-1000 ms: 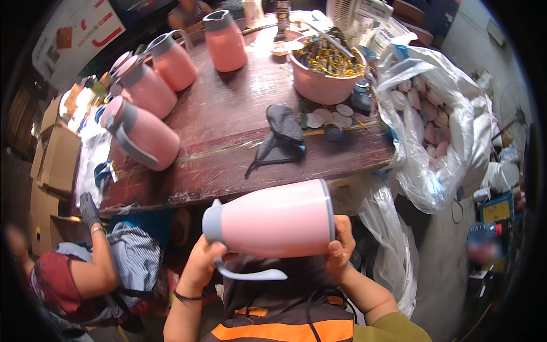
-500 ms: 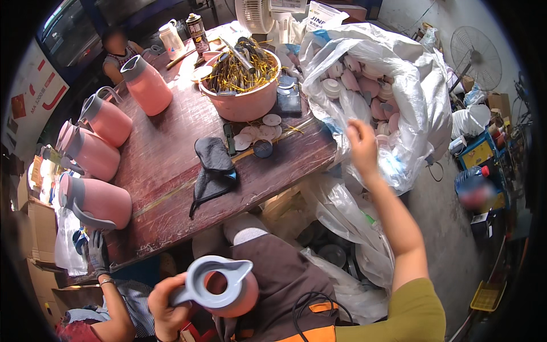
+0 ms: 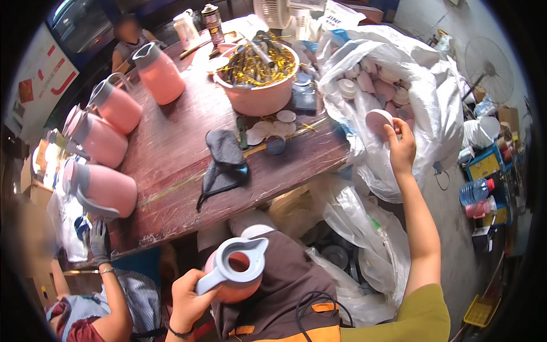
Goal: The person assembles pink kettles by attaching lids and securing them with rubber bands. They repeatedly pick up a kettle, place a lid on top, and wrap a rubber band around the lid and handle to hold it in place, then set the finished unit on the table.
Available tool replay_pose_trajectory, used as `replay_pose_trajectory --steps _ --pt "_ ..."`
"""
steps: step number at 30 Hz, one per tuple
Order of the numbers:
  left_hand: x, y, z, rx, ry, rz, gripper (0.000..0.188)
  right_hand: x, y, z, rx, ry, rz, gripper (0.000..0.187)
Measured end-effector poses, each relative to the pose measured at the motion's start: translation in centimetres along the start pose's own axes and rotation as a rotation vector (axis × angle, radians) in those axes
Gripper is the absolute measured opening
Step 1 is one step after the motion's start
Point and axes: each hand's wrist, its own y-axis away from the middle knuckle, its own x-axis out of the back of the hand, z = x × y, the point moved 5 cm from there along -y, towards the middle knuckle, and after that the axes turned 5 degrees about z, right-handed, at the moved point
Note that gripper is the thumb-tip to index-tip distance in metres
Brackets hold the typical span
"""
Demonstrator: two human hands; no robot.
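Observation:
My left hand (image 3: 191, 296) is wrapped round the grey handle of a pink jug (image 3: 239, 292), which sits over my lap with its round mouth open and its spout to the right. Between the fingers of my right hand (image 3: 402, 147) is a round pink lid (image 3: 378, 122), held at its edge above a large white plastic bag (image 3: 424, 74). Pink lids and other pale round parts (image 3: 348, 89) fill that bag. Several more pink jugs (image 3: 159, 77) with grey collars stand or lie along the table's left side.
On the dark red table (image 3: 182, 154) are a pink tub (image 3: 259, 98) of gold ties and dark pieces, a black cloth pouch (image 3: 223, 159), and white discs (image 3: 260, 130). A co-worker's gloved hand (image 3: 100, 244) is at the left edge. A clear bag (image 3: 364, 228) hangs below the table.
My right hand has moved right and now holds a pink lid over the bag. My left hand has shifted the jug slightly right and upward. The whole view has shifted.

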Motion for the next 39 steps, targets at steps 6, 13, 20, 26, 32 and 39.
replay_pose_trajectory --steps 6,13,20,26,32,39 --pt "-1.5 0.1 1.2 -0.074 0.075 -0.052 0.022 -3.1 14.3 -15.6 -0.626 -0.877 -1.218 0.024" --pt "-0.8 2.7 -1.5 -0.060 0.095 0.001 0.020 -2.3 19.7 -24.8 0.216 -0.645 -1.242 0.052" --pt "-0.7 2.4 -2.7 -0.145 0.102 -0.007 0.022 -0.9 22.7 -28.1 0.624 -0.572 -1.025 0.081" --pt "0.7 -1.0 -5.1 -0.467 0.191 -0.257 0.023 0.2 24.6 -29.7 1.061 -0.886 -1.004 0.063" --pt "0.3 0.4 -3.2 -0.129 -0.053 -0.054 0.024 -3.7 23.6 -28.2 0.624 -0.438 -0.911 0.067" --pt "-2.8 2.4 -1.4 -0.256 -0.013 0.012 0.024 -3.3 22.6 -27.5 0.428 -0.266 -1.056 0.056"
